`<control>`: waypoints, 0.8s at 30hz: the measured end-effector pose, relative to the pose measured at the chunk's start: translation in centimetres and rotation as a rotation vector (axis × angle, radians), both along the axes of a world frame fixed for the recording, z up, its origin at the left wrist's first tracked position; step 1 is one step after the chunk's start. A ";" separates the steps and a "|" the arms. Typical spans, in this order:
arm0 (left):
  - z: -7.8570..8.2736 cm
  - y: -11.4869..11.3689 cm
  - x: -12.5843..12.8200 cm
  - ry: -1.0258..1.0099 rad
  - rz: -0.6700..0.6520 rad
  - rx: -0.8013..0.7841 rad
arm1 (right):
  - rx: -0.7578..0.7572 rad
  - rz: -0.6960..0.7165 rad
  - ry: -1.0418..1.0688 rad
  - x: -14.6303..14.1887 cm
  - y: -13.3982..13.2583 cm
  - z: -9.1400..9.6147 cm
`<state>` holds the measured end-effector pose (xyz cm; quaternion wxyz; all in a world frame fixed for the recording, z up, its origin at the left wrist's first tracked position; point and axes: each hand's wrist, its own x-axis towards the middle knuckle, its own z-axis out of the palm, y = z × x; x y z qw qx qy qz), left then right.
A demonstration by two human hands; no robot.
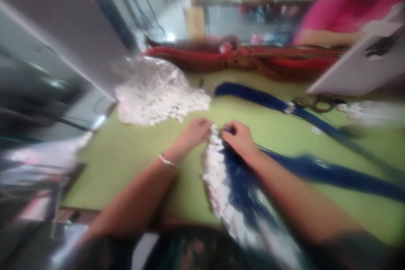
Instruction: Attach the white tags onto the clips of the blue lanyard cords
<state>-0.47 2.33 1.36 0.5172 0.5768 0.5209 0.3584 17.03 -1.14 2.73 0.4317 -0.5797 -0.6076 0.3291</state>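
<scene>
"Bench (133, 147), from the left?"

"Pale green; a grey panel (63, 12) slants beside it, then a clear bag (171, 67) spills loose white pieces (164, 103)."

"Hands?"

"Left hand (198, 130): fingers narrow, beside a white-tipped row (218, 177); blur hides whether they grip anything. Right hand (240, 135): fingers curled around blue wires (243, 192), spread mid-bench toward the near edge."

"Farther right?"

"Dark rings (330, 102) on the bench, a pink sleeve (335, 12) behind, another panel (367, 67)."
</scene>
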 end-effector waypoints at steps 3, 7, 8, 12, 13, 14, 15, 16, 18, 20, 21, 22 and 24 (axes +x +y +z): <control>-0.6 -0.2 0.8 -0.120 -0.057 -0.095 | 0.064 -0.008 -0.063 0.0 -0.1 -0.4; -1.3 0.1 0.7 -0.162 -0.094 -0.098 | 0.102 -0.005 -0.099 -0.1 0.0 -0.7; -1.5 0.2 0.6 -0.170 -0.113 -0.103 | 0.105 -0.004 -0.100 -0.1 0.0 -0.7; -2.2 0.4 0.2 -0.199 -0.157 -0.125 | 0.108 -0.009 -0.109 -0.1 -0.1 -0.6; -2.3 0.4 0.2 -0.207 -0.156 -0.130 | 0.106 -0.016 -0.107 -0.1 -0.1 -0.6; -2.3 0.4 0.2 -0.214 -0.155 -0.134 | 0.103 -0.024 -0.101 -0.1 -0.1 -0.6; -2.2 0.3 0.2 -0.223 -0.153 -0.138 | 0.100 -0.031 -0.093 -0.1 -0.1 -0.6; -2.1 0.2 0.3 -0.230 -0.151 -0.142 | 0.097 -0.038 -0.085 -0.1 -0.1 -0.5; -1.6 0.0 0.5 -0.243 -0.138 -0.153 | 0.091 -0.043 -0.079 -0.1 -0.1 -0.6; -1.1 -0.3 0.8 -0.252 -0.122 -0.165 | 0.083 -0.040 -0.079 0.0 -0.1 -0.6; -0.8 -0.4 0.9 -0.251 -0.118 -0.170 | 0.079 -0.039 -0.078 0.0 -0.1 -0.6; -0.6 -0.6 0.9 -0.244 -0.116 -0.173 | 0.074 -0.037 -0.077 0.0 -0.1 -0.6; -0.3 -0.8 1.1 -0.213 -0.105 -0.163 | 0.063 -0.036 -0.079 0.0 -0.1 -0.6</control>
